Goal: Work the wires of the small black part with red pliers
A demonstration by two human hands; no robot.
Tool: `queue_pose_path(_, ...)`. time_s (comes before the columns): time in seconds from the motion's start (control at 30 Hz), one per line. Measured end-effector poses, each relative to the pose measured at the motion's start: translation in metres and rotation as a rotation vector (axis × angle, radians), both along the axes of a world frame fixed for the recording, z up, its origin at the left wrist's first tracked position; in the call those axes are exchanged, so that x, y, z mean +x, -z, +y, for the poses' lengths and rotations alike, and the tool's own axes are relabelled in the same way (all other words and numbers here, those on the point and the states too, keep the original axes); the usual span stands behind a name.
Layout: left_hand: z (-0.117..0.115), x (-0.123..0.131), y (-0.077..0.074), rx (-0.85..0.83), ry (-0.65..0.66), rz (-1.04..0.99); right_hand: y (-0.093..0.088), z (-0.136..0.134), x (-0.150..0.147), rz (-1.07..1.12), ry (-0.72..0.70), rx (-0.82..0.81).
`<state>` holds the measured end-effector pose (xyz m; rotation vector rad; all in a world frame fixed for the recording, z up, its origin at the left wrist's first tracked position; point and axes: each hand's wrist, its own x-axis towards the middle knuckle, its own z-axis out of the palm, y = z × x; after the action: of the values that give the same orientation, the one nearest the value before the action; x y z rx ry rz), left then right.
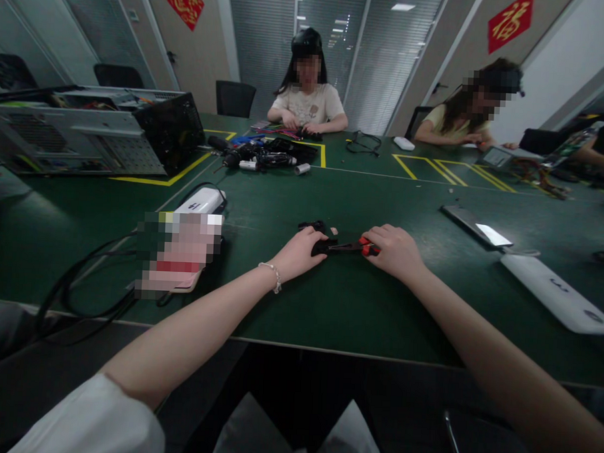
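My left hand (301, 250) is closed around a small black part (322, 246) on the green table (339, 301). My right hand (394, 250) grips the red handles of a small pair of pliers (354, 247), whose dark jaws point left and meet the black part. Another small black piece (312, 225) and a tiny light bit (334, 231) lie just beyond my hands. A bead bracelet sits on my left wrist.
A phone (475, 226) and a white numbered block (554, 294) lie to the right. A pixelated object (178, 254), a white device (200, 201) and black cables (84, 277) are at left, an open computer case (86, 137) beyond. Two people sit across, with tools (265, 159) between.
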<state>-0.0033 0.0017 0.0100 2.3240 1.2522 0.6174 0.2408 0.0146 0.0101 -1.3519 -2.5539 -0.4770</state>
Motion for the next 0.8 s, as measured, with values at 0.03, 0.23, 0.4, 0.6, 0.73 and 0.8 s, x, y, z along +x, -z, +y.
queue_pose_path(0.03,-0.0002,0.0000,-0.0006,-0.002,0.001,0.000,0.0003,0.0002,0.0006,0.002,-0.002,0.003)
queue_pose_path(0.23,0.0001,-0.0002,-0.0002,0.011,0.012,0.006,0.0031,0.0014,0.0012,0.013,-0.007,-0.001)
queue_pose_path(0.4,0.0017,0.0000,0.0033,0.036,0.014,0.008,0.0021,0.0010,-0.0003,-0.006,-0.006,0.008)
queue_pose_path(0.6,0.0013,0.0001,0.0026,0.023,0.013,0.002,0.0024,0.0008,0.0004,0.010,-0.008,0.007)
queue_pose_path(0.73,0.0008,0.0007,0.0019,0.029,0.010,0.003,0.0023,0.0009,-0.0003,0.012,-0.008,0.007)
queue_pose_path(0.8,0.0008,0.0008,0.0021,0.033,0.010,0.001,0.0020,0.0011,-0.0004,0.010,-0.011,0.004)
